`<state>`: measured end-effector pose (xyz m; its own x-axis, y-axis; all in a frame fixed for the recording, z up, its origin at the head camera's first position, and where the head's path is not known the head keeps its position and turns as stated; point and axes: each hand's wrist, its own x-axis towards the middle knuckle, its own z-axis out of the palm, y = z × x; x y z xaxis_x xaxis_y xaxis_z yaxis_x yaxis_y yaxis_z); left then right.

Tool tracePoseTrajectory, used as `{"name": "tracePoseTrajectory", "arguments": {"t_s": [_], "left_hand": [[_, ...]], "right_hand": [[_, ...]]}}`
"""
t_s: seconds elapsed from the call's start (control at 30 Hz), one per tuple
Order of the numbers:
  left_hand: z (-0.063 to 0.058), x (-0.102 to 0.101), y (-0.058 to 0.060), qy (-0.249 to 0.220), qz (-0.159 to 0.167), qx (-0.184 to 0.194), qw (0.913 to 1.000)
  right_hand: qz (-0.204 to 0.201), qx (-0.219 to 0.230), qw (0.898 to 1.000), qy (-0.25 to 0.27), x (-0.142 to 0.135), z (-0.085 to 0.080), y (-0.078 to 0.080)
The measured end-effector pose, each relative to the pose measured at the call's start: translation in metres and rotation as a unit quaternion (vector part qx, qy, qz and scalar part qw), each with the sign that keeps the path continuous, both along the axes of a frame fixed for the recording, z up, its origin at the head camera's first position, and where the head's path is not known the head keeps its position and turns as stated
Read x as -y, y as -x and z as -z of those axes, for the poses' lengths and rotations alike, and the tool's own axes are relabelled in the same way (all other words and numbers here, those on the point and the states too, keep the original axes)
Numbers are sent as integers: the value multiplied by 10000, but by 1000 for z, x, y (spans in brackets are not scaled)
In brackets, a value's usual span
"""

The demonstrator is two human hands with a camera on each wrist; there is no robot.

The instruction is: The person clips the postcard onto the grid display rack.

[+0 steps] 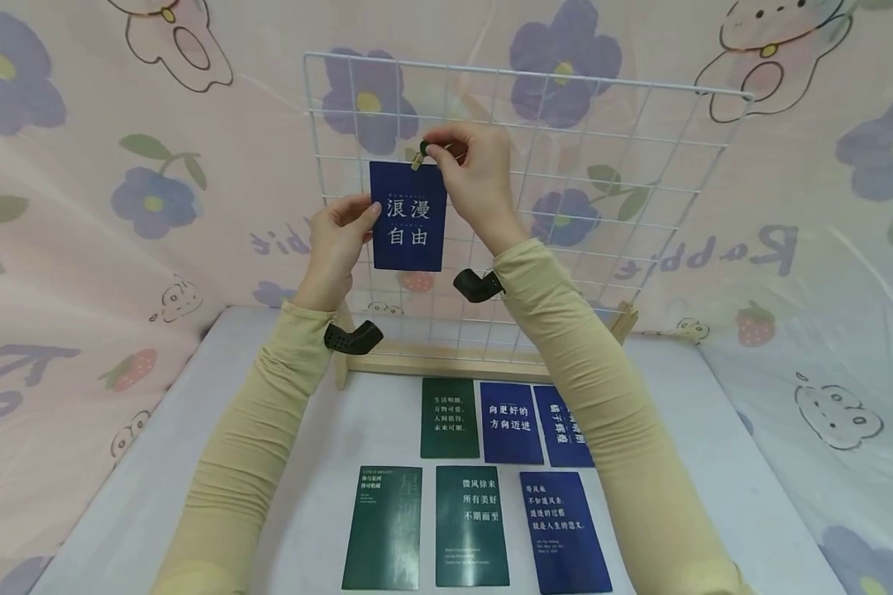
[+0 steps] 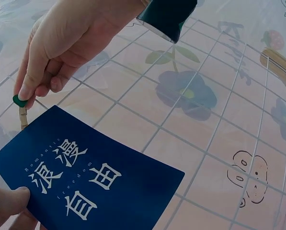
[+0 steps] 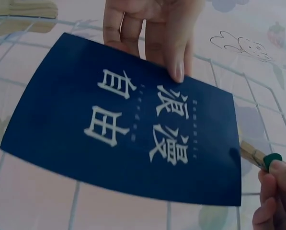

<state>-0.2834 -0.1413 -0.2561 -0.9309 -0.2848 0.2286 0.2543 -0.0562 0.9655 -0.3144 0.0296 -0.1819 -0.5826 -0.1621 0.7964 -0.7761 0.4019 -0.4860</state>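
Note:
A blue card with white Chinese characters is held upright against the white wire grid. My left hand pinches the card's left edge, thumb on the printed face and fingers behind. At the card's top edge, my right hand pinches a small wooden clothespin with a green end between thumb and fingers. The clothespin's tip is right at the card's edge in the right wrist view. In the left wrist view, the blue card curves slightly in front of the grid.
A wooden base supports the grid on the white table. In front of it lie green cards and blue cards in two rows, one partly hidden by the right sleeve. A patterned cloth hangs behind.

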Motion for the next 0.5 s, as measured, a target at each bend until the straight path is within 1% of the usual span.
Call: {"name": "tracePoseTrajectory", "arguments": {"t_s": [0.07, 0.17, 0.5], "left_hand": [[-1, -1, 0, 4, 1, -4, 10000], [-3, -2, -1, -8, -1, 35, 10000], [-6, -6, -1, -484, -176, 17, 9987]], "right_hand": [[42, -11, 10000, 75, 2, 0, 0], [164, 87, 9998, 99, 5, 0, -1], [492, 380, 9976, -299, 12, -4, -1]]}}
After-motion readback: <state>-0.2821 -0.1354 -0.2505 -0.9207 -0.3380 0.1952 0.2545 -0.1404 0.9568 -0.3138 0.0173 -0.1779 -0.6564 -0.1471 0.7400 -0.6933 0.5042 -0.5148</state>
